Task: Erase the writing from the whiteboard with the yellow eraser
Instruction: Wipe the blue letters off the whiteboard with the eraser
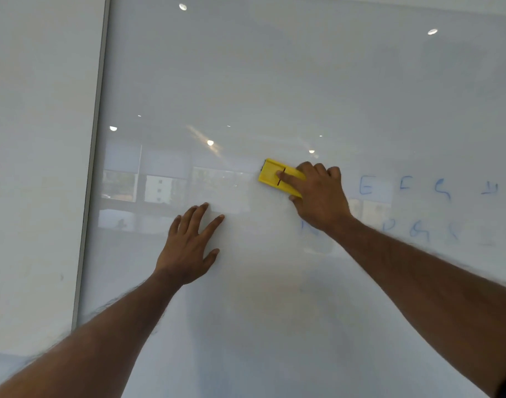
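Wall, plain and pale, fills the far left of the head view. A thin grey frame edge runs down beside it and marks the left border of the whiteboard. The board surface is glossy; it reflects ceiling lights and windows in its left-centre portion.

Left hand: reaching up from the lower left, palm flat against the board, fingers spread, holding nothing. It sits below and to the left of the eraser, apart from it.

Yellow eraser: pressed against the board near centre, long axis tilted down toward the right. A dark slit crosses its back.

Right hand: grasping the eraser, index finger laid along its back, thumb at its lower edge, remaining fingers curled over the top edge. Forearm enters from the lower right.

Blue writing: faint letters remain right of the right hand in two rows. Upper row level with the eraser; lower row partly hidden behind the right wrist. Several letters are smudged and not legible. Board area left of the eraser shows no marks.
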Demonstrator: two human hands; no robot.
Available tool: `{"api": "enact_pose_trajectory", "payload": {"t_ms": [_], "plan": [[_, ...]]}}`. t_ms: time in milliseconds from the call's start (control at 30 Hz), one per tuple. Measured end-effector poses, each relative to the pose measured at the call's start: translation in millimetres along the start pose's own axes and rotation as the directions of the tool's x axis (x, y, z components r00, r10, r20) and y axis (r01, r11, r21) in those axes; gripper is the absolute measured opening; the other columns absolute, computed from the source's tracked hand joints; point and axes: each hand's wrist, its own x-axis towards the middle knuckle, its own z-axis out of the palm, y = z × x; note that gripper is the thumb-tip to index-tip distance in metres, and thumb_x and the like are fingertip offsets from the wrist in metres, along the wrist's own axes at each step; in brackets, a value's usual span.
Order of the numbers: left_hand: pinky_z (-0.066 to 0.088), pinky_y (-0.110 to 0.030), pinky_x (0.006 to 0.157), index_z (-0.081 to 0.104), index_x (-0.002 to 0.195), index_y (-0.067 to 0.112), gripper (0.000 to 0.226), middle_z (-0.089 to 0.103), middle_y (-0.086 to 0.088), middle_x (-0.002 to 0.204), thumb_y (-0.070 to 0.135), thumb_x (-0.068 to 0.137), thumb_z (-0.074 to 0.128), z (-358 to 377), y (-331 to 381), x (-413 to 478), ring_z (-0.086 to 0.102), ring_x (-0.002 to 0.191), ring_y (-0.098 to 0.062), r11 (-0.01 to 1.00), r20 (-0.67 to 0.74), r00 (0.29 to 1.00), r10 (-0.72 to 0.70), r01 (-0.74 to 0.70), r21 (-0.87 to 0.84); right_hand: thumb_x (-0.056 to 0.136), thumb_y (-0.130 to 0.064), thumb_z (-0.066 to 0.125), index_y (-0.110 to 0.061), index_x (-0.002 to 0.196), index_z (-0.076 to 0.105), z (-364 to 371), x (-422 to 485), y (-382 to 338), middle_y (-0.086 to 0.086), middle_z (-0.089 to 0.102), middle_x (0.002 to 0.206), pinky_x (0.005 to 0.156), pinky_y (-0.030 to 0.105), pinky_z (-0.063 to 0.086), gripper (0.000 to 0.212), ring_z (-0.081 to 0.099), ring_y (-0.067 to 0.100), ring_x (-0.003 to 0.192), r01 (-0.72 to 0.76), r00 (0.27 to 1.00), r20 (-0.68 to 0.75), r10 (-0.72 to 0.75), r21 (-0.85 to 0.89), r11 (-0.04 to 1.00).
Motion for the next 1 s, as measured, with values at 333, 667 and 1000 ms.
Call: {"api": "enact_pose_trajectory", "payload": {"t_ms": [333, 667, 1000], "plan": [[0.009, -0.062, 0.121, 0.012, 0.159, 0.034, 0.082, -0.006, -0.005, 0.170, 0.054, 0.091, 0.052, -12.6, 27.7, 45.8, -0.006, 0.156, -0.029, 1.000, -0.004, 1.000, 0.012, -0.012, 0.001, 0.074, -0.030, 0.072, -0.033, 0.131, 0.055, 7.8, -33.1, 12.3, 0.011, 0.060, 0.109, 0.075, 0.040, 0.032, 0.059, 0.055, 0.032, 0.086, 0.186, 0.982, 0.019, -0.185, -0.015, 0.982], [0.008, -0.066, 0.120, 0.013, 0.159, 0.035, 0.078, -0.004, 0.000, 0.170, 0.064, 0.089, 0.032, 5.7, 30.9, 33.3, -0.004, 0.157, -0.023, 0.998, -0.088, 0.996, -0.034, 0.029, -0.059, 0.075, -0.029, 0.071, -0.032, 0.130, 0.054, 27.4, -70.6, -5.7, 0.011, 0.060, 0.113, 0.073, 0.040, 0.032, 0.057, 0.054, 0.032, 0.086, 0.262, 0.965, -0.007, -0.262, 0.034, 0.964], [0.025, -0.063, 0.113, 0.036, 0.153, 0.027, 0.076, 0.023, -0.012, 0.165, 0.060, 0.085, 0.039, -3.8, 41.1, 41.3, 0.028, 0.144, -0.040, 1.000, -0.106, 0.994, -0.004, 0.004, 0.006, 0.078, -0.030, 0.071, -0.035, 0.133, 0.053, 0.7, -33.4, 47.6, 0.009, 0.058, 0.118, 0.077, 0.042, 0.030, 0.058, 0.053, 0.033, 0.091, 0.113, 0.994, 0.006, -0.113, -0.009, 0.994]]}}
